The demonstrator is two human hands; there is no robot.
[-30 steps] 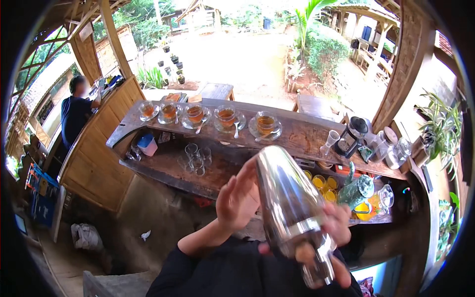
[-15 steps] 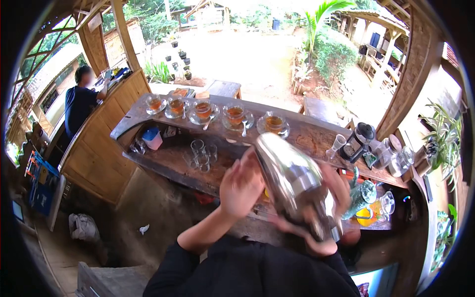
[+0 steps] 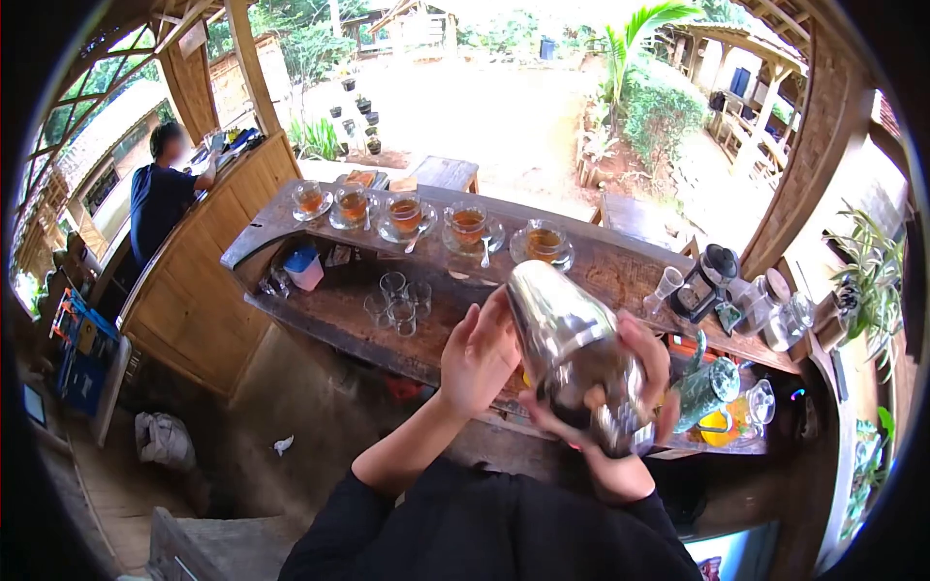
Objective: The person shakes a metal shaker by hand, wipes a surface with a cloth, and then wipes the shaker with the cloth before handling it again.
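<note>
A shiny metal cocktail shaker (image 3: pixel 572 334) is tilted in front of my chest, its wide end pointing up and away. Wrapped round its narrower lower part is my right hand (image 3: pixel 630 416), slightly blurred. My left hand (image 3: pixel 480 358) is at the left side of the shaker, palm towards it and fingers spread; the fingertips are close to the metal, partly behind it. Beyond the shaker, a glass cup of amber drink (image 3: pixel 544 242) sits on a saucer on the wooden counter (image 3: pixel 620 266). Several more such cups with spoons stand in a row to its left.
Empty glasses (image 3: pixel 399 308) and a blue-lidded container (image 3: pixel 303 268) stand on the lower shelf. At the right are a French press (image 3: pixel 705 281), glass jars (image 3: pixel 790 320), a green jug (image 3: pixel 707 392) and a pitcher (image 3: pixel 751 407). A person (image 3: pixel 163 194) is by the left counter.
The shaker has tilted slightly and its lower end has moved left and up. My left hand has shifted a little to the right, and its fingers show more clearly.
</note>
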